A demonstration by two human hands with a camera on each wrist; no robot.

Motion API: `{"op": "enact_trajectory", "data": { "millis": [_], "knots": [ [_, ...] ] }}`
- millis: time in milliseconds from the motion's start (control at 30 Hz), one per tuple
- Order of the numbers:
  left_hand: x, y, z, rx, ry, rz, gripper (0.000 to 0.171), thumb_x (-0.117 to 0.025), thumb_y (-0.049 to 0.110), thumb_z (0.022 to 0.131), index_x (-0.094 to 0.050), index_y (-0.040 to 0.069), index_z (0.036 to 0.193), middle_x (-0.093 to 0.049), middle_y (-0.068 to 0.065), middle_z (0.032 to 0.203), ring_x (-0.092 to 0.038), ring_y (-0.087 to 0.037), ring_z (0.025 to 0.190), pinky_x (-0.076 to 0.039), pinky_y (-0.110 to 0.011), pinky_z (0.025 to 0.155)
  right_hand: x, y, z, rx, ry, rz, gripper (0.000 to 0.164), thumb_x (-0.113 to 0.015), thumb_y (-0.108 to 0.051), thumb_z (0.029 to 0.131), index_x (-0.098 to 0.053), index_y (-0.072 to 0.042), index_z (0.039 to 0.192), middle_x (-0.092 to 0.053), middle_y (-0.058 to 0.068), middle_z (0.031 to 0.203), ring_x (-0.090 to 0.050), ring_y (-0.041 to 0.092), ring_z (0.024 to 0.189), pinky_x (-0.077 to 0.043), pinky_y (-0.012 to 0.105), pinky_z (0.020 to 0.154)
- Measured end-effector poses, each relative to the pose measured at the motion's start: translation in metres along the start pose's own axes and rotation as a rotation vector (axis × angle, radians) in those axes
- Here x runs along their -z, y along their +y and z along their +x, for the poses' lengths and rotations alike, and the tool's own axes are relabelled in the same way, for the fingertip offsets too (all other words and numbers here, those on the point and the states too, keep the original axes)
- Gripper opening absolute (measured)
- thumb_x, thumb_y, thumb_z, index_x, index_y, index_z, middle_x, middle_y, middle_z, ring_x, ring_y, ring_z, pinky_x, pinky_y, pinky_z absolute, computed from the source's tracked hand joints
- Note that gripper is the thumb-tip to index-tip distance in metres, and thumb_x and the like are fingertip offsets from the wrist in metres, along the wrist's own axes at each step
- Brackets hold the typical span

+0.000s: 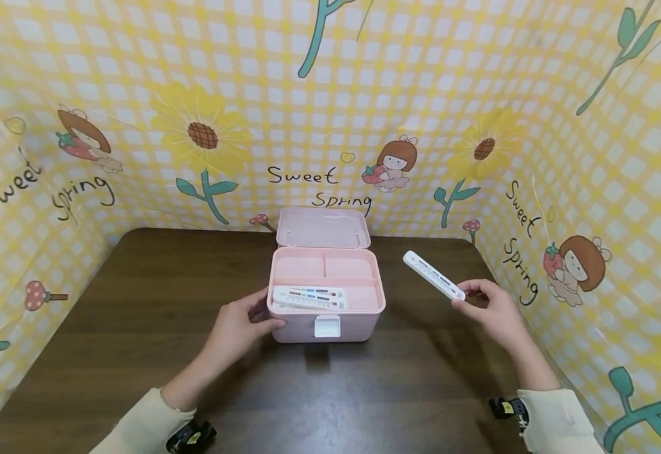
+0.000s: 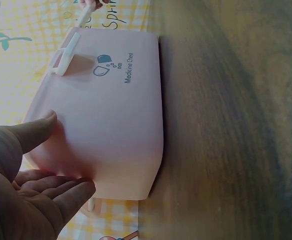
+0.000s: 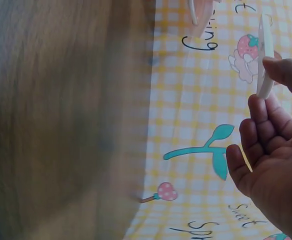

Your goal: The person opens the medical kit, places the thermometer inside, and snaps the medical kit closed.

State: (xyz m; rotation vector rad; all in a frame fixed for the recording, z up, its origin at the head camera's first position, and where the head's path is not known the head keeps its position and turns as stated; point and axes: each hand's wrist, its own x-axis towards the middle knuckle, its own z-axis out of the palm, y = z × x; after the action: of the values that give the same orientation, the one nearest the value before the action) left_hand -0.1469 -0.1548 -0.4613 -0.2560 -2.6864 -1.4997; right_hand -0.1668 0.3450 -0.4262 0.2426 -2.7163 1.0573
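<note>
A pink medicine chest (image 1: 296, 329) stands on the table with its lid raised at the back. My left hand (image 1: 236, 328) holds its front left corner, thumb on the front face and fingers along the left side. "Medicine Chest" is printed on the box front (image 2: 106, 110) in the left wrist view. Out to the right of the chest, my right hand (image 1: 491, 315) pinches one end of a slim white thermometer case (image 1: 432, 275), which is raised over the table and points toward the back left. Similar white cases (image 1: 307, 296) with coloured marks lie in the chest's front compartment.
Two smaller compartments (image 1: 298, 263) lie behind the front one, split by a divider. The pink lid (image 1: 323, 228) leans back near a yellow checked cloth (image 1: 239, 63) that surrounds the dark wooden table (image 1: 154, 302). A white latch (image 1: 327, 326) hangs on the chest's front.
</note>
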Motion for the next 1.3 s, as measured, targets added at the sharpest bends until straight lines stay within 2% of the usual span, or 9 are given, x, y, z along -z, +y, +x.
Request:
{"op": "enact_trajectory", "data": {
  "millis": [133,400,633,767,1000,1300],
  "knots": [
    [0.001,0.0,0.0,0.008,0.0,0.0,0.082,-0.09,0.036,0.079,-0.055,0.008,0.148,-0.064,-0.015,0.14,-0.066,-0.03,0.123,-0.06,-0.04,0.091,0.006,-0.007,0.003,0.04,-0.028,-0.012,0.029,-0.081,-0.028,0.091,-0.071,-0.014,0.114,-0.068,0.004,0.109,-0.062,0.018,0.097,-0.05,0.02,0.083],
    [0.002,0.001,0.0,0.011,-0.004,-0.002,0.082,-0.089,0.037,0.079,-0.055,0.009,0.149,-0.063,-0.015,0.141,-0.066,-0.031,0.124,-0.06,-0.041,0.092,0.012,-0.019,0.014,0.113,-0.072,-0.021,0.024,-0.082,-0.026,0.089,-0.072,-0.018,0.11,-0.07,0.0,0.108,-0.06,0.006,0.097,-0.048,0.02,0.083],
    [0.003,0.0,0.0,0.003,0.0,-0.002,0.08,-0.089,0.035,0.08,-0.055,0.008,0.148,-0.064,-0.016,0.14,-0.066,-0.032,0.123,-0.06,-0.042,0.092,0.013,-0.032,0.027,0.194,-0.117,-0.05,0.023,-0.085,-0.025,0.087,-0.072,-0.022,0.106,-0.069,-0.006,0.106,-0.06,0.014,0.101,-0.046,0.021,0.087],
    [0.002,-0.001,0.0,-0.002,-0.004,-0.005,0.081,-0.089,0.036,0.08,-0.055,0.008,0.148,-0.064,-0.016,0.14,-0.066,-0.032,0.123,-0.06,-0.042,0.092,0.012,-0.04,0.031,0.211,-0.161,-0.074,0.025,-0.085,-0.027,0.086,-0.072,-0.023,0.107,-0.068,-0.005,0.108,-0.058,0.015,0.103,-0.045,0.024,0.089],
    [0.001,0.0,0.0,-0.001,-0.009,-0.005,0.08,-0.089,0.032,0.08,-0.055,0.006,0.148,-0.063,-0.017,0.14,-0.066,-0.032,0.123,-0.059,-0.042,0.093,0.01,-0.05,0.04,0.226,-0.214,-0.105,0.027,-0.088,-0.022,0.083,-0.072,-0.023,0.105,-0.068,-0.006,0.109,-0.058,0.018,0.104,-0.047,0.039,0.092],
    [0.0,0.001,-0.001,0.009,-0.009,0.0,0.079,-0.09,0.027,0.08,-0.054,0.006,0.148,-0.063,-0.017,0.14,-0.067,-0.032,0.122,-0.059,-0.042,0.093,0.003,-0.062,0.05,0.379,-0.253,-0.175,0.029,-0.09,-0.017,0.08,-0.072,-0.021,0.102,-0.069,-0.009,0.104,-0.056,0.012,0.099,-0.05,0.038,0.085]
  ]
}}
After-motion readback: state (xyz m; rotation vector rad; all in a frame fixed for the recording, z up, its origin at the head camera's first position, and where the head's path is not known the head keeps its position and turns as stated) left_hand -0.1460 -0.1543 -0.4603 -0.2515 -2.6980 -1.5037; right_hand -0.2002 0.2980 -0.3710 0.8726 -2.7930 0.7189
